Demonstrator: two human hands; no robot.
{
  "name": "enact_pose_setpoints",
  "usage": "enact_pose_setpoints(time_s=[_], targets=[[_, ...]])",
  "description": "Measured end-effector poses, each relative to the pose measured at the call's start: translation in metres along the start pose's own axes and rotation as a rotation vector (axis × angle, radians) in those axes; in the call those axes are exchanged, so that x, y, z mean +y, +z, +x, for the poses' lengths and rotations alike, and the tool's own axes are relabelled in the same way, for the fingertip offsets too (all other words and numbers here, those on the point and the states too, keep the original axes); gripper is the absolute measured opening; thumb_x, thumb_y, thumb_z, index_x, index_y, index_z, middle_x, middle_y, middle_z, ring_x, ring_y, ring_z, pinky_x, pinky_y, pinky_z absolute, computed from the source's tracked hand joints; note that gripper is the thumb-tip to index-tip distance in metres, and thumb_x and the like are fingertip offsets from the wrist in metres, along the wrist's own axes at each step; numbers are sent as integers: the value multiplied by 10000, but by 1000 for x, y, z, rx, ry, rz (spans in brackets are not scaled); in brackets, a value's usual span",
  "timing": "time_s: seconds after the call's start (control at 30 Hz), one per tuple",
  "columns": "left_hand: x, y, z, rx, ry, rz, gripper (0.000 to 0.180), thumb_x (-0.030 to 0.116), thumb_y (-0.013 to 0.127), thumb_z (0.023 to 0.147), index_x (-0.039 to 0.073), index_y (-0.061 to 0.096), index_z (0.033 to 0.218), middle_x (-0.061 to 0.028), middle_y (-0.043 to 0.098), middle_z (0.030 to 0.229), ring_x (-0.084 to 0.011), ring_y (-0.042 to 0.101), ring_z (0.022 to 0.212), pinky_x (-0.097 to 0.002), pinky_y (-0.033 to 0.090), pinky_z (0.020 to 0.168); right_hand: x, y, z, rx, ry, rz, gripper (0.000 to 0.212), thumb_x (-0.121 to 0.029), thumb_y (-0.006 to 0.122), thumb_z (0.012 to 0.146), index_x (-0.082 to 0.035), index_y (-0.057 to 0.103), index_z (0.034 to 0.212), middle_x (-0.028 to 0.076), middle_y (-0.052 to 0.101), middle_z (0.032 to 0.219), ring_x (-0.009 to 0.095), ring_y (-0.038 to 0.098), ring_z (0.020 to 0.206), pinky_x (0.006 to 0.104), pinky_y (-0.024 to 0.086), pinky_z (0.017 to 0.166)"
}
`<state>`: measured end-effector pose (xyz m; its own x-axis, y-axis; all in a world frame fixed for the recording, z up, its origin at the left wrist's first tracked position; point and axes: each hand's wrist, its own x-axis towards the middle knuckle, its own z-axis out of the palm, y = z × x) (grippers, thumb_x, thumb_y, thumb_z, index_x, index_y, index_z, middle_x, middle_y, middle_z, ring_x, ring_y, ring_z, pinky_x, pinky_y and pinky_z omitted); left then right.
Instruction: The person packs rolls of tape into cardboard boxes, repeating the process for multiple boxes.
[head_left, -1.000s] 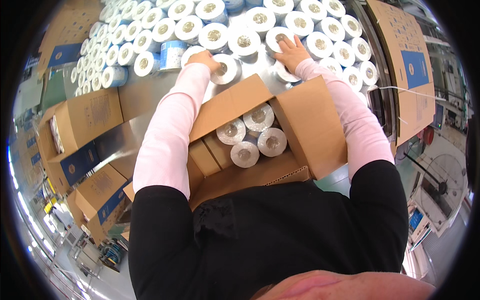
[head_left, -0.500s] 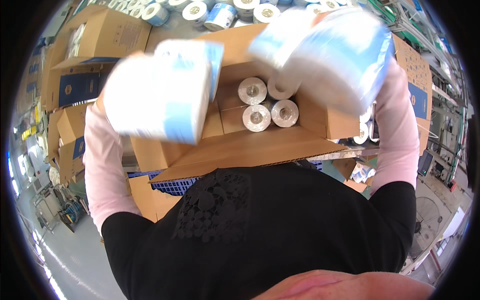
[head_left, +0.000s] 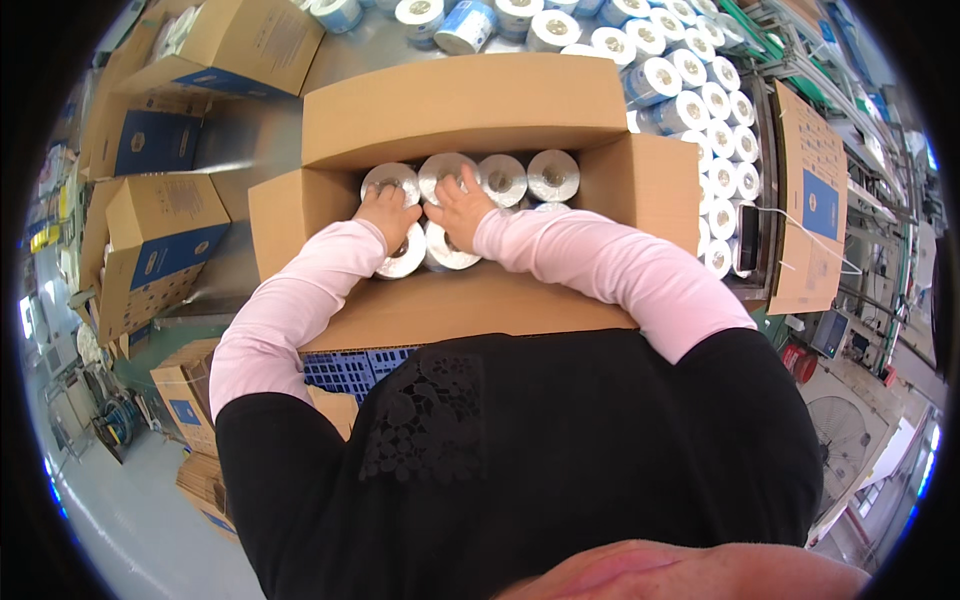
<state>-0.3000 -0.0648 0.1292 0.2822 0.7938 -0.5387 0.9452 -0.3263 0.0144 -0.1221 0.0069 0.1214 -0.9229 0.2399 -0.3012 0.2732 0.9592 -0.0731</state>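
An open cardboard box [head_left: 470,105] stands in front of me, its flaps spread outward. Inside, several shrink-wrapped paper rolls [head_left: 503,181] stand on end with their cores facing up. My left hand [head_left: 388,212] rests over the tops of the rolls at the left end, fingers apart. Beside it, my right hand [head_left: 460,207] lies with spread fingers across a far roll [head_left: 440,168] and a near roll [head_left: 450,252]. Both hands press on the rolls without gripping any. My forearms hide part of the near row.
Many blue-and-white rolls [head_left: 690,110] crowd the metal table [head_left: 345,75] at the back and right. More cartons [head_left: 165,245] stand to the left. A flattened carton [head_left: 810,200] leans at the right edge. A blue plastic crate [head_left: 355,370] sits below the box.
Both hands have come down into the box from above its sides. The blurred wrapped rolls they carried are released inside, where more rolls now stand.
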Motion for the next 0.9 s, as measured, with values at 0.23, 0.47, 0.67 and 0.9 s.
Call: enact_pose_setpoints(time_s=[0.23, 0.47, 0.67, 0.9], targets=[[8, 37, 11, -466, -333, -82, 560, 332, 408, 936, 138, 303, 1450, -186, 219, 1516, -364, 191, 1399, -508, 229, 1091, 1, -47, -21, -373, -118, 442, 463, -244, 561, 830, -135, 524, 1279, 205, 452, 1362, 302, 415, 1279, 457, 343, 1028], [-60, -212, 75, -393, 40, -1527, 301, 278, 494, 956, 52, 578, 1136, -70, 660, 904, -105, 639, 714, -225, 500, 616, 87, -117, -60, 63, -230, 662, 387, -237, 609, 829, -120, 569, 1196, 145, 594, 1146, 309, 560, 1065, 394, 449, 890], [-146, -165, 263, 161, -466, -586, 535, 193, 562, 880, 253, 395, 1385, -96, 593, 1094, -227, 602, 945, -340, 497, 783, 196, -96, -87, 286, 150, 578, 496, -255, 679, 805, -100, 531, 1253, 131, 581, 1223, 315, 564, 1107, 366, 452, 932], [-149, -88, 351, 204, -215, 229, 659, 16, 415, 888, 391, 315, 1420, -201, 313, 1432, -374, 477, 1198, -429, 507, 865, 374, 12, -113, 210, 762, 202, 510, -219, 639, 802, -159, 505, 1291, 152, 506, 1298, 361, 420, 1242, 437, 350, 1048]])
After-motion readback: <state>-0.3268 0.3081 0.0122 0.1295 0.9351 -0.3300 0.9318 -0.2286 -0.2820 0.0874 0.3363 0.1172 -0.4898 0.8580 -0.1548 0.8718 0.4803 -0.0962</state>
